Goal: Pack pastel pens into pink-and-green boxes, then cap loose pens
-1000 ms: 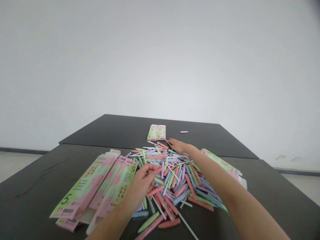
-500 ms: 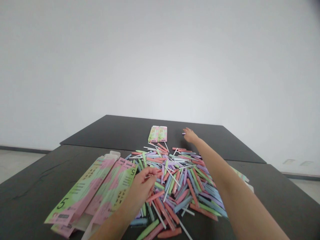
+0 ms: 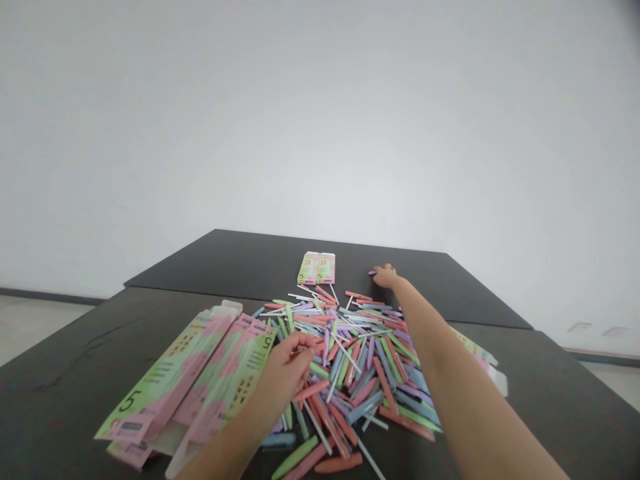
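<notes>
Pen (image 3: 371, 273), purple, juts left from the right hand (image 3: 386, 275), long axis roughly crosswise.

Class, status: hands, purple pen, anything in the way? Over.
Right hand at purple pen, grip unclear. Left hand at pen pile, grip unclear. Two boxes left of pen, not blocking.

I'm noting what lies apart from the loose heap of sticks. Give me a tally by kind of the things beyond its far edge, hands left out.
Boxes: 2
Purple piece at the right hand: 1
Total: 3
</notes>
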A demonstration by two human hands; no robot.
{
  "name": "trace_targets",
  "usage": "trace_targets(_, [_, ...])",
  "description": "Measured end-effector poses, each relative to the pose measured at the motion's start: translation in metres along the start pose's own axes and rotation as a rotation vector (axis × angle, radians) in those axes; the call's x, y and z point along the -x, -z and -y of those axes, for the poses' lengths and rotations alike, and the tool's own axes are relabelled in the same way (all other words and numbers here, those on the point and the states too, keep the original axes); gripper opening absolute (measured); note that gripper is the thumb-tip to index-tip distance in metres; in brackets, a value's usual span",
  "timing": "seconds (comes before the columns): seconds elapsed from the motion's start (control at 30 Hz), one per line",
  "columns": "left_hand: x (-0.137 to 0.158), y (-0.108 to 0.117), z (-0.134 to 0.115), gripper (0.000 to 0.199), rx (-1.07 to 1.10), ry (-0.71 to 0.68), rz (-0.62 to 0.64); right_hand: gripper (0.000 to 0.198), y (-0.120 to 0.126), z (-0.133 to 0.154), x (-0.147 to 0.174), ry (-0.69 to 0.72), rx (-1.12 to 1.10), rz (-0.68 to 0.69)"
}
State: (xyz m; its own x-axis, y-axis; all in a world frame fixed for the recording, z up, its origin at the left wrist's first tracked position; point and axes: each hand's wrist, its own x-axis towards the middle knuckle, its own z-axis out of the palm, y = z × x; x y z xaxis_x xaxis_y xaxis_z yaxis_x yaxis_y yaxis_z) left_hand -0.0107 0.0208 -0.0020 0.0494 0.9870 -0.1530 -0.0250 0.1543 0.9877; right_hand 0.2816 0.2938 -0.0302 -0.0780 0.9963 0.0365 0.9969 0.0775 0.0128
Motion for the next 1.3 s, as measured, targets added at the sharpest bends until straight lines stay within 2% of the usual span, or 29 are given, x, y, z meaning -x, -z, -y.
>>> trace_targets(0.1, [-0.003,0.003,0.002,0.022,-0.030,-0.017,-0.014,0.034,0.002,0.002,0.003,0.005,-0.009,-0.009])
trace_targets(0.27, [-0.005,0.005,0.003,0.023,-0.070,-0.048,-0.020,0.033,0.000,0.019,0.015,0.109,-0.082,0.004])
trace_targets(0.57, [0.000,0.001,-0.006,0.024,-0.113,-0.100,-0.020,0.020,0.002,0.059,0.081,0.384,-0.307,0.031])
trace_targets(0.7, [0.001,0.002,-0.009,0.020,-0.164,-0.140,-0.023,0.028,0.009,0.070,0.096,0.426,-0.356,0.036])
trace_targets(0.9, [-0.002,0.006,-0.004,0.016,-0.309,-0.259,0.032,0.048,0.016,0.098,0.088,0.454,-0.365,0.019])
trace_targets(1.03, [-0.002,0.011,-0.009,0.013,-0.494,-0.313,0.065,0.045,0.013,0.116,0.089,0.529,-0.331,0.062])
trace_targets(1.17, [-0.005,0.028,-0.023,0.021,-0.746,-0.371,-0.039,0.043,0.011,0.120,0.101,0.548,-0.293,0.072])
trace_targets(1.3, [-0.013,0.060,-0.033,0.035,-1.032,-0.424,-0.189,0.042,0.015,0.117,0.113,0.543,-0.261,0.069])
